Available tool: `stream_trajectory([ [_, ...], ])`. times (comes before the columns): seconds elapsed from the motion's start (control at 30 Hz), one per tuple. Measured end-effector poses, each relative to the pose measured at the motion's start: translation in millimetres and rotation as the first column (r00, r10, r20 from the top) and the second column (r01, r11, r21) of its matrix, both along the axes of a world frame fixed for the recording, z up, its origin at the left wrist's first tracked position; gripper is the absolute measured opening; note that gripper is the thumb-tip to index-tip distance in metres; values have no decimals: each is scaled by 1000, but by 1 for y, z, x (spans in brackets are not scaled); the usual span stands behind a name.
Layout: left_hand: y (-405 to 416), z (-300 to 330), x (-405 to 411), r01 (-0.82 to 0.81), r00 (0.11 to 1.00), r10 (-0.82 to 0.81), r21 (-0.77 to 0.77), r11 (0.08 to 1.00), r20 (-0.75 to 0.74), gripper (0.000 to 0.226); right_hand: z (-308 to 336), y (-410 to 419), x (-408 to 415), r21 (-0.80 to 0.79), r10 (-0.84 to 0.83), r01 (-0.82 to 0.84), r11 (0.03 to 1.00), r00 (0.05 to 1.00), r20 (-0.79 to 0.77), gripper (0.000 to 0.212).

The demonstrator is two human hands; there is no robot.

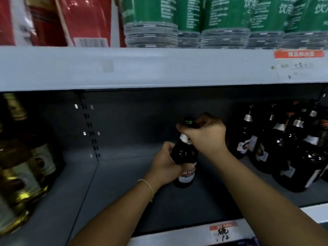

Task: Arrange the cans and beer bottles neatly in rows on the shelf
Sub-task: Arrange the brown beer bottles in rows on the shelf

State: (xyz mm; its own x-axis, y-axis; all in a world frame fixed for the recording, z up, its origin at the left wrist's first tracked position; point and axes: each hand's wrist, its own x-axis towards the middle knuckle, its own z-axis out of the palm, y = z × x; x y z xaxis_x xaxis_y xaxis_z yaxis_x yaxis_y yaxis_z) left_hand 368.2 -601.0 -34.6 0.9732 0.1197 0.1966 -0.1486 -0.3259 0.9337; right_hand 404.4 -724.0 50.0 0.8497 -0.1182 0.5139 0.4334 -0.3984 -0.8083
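The lower shelf (pixel 113 183) is a grey metal deck with a dark back panel, and it carries three groups of goods. At its left end stand yellow-labelled bottles (pixel 21 171) with pale contents, blurred at this view. At its right end stands a cluster of dark beer bottles (pixel 284 150) with silver neck foils, packed close together and reaching back toward the rear panel. Between these two groups, near the middle of the shelf and well apart from the left-end bottles, a single dark beer bottle (pixel 184 157) stands roughly upright with its base on the deck. The left hand (pixel 165 167) wraps the body of this bottle from the left side, fingers curled round the glass just above the red-and-white label. The right hand (pixel 204 134) grips the neck from the right, fingers closed round it just below the green cap, which shows above the knuckles. A thin bracelet (pixel 147 183) sits on the left wrist. The upper shelf (pixel 142 68) carries shrink-wrapped packs of green-labelled water bottles (pixel 213 23) at right and red cartons (pixel 71 20) at left. Price tags (pixel 300 64) are fixed to the front edges.
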Motion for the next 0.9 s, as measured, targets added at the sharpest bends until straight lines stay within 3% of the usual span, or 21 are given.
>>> stream_trajectory([
  [0.1,27,-1,-11,-14,999,16,-49,999,32,66,0,27,-7,-56,113,-114,992,993,-12,36],
  [0.23,66,2,-28,-43,998,47,-100,994,41,59,-8,45,-23,39,449,-447,894,891,-70,15],
  [0.27,77,2,-30,-36,998,41,-111,993,43,64,-14,47,-26,44,503,-501,864,862,-68,17],
  [0.37,110,4,-40,-21,999,25,-156,987,25,76,-44,55,-29,28,615,-621,784,769,-172,49],
  [0.53,154,2,-52,-31,999,33,-211,977,7,65,-81,92,-35,91,747,-759,645,602,-282,71],
  [0.7,189,-2,-63,-3,1000,5,-249,969,6,56,-93,129,-38,63,742,-762,645,604,-292,83],
  [0.9,216,-4,-60,-18,1000,24,-357,934,11,55,-97,164,-37,85,665,-666,741,713,-221,72],
])
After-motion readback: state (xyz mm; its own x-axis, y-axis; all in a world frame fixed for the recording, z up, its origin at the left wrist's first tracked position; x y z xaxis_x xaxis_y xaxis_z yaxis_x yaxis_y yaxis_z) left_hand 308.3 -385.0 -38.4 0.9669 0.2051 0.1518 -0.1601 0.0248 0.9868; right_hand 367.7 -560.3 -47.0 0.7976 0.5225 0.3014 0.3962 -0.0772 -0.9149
